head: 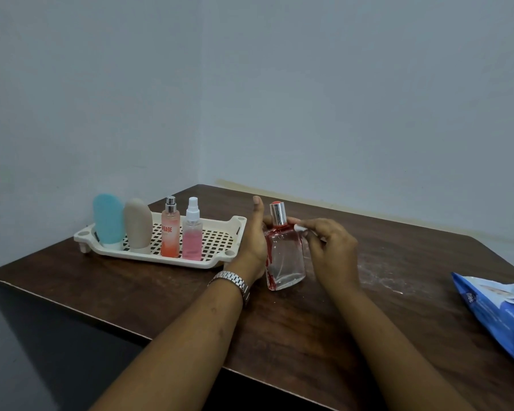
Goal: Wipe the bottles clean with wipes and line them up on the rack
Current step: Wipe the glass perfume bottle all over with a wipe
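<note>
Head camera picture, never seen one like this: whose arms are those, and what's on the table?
A camera worn on a person's head looks down at their bare hands; there is no machine. The left hand holds a glass perfume bottle; the right hand pinches a white wipe against its shoulder. On the table, a cream rack at left holds a blue tube, a beige tube, an orange spray bottle and a pink spray bottle. A blue wipes pack lies far right.

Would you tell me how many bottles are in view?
5. Four stand on the rack: blue bottle, beige bottle, orange spray, pink spray. The left hand holds the glass bottle beside it. None seem hidden.
</note>
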